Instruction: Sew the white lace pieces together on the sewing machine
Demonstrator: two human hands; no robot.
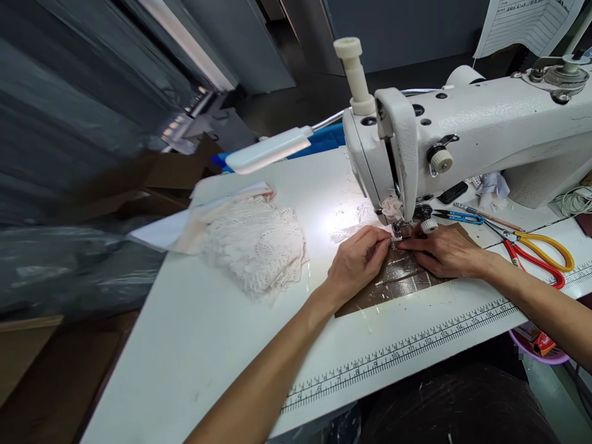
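Observation:
A white sewing machine (481,123) stands at the right, with its presser foot (401,230) low over the bed. Just left of the foot, my left hand (358,259) is closed in a pinch on white lace fabric (346,231), which trails behind it under the lamp light. My right hand (439,250) is at the other side of the foot, its fingers bent together with the tips close to the needle area. What they hold, if anything, is too small to tell. Both hands rest over a brown, shiny plate (388,287).
A heap of white lace (259,240) lies left on the white table (194,345). Scissors with red and yellow handles (546,246) and blue thread snips (462,217) lie to the right. A lamp (271,150) reaches over the table. A printed ruler (398,354) follows the front edge.

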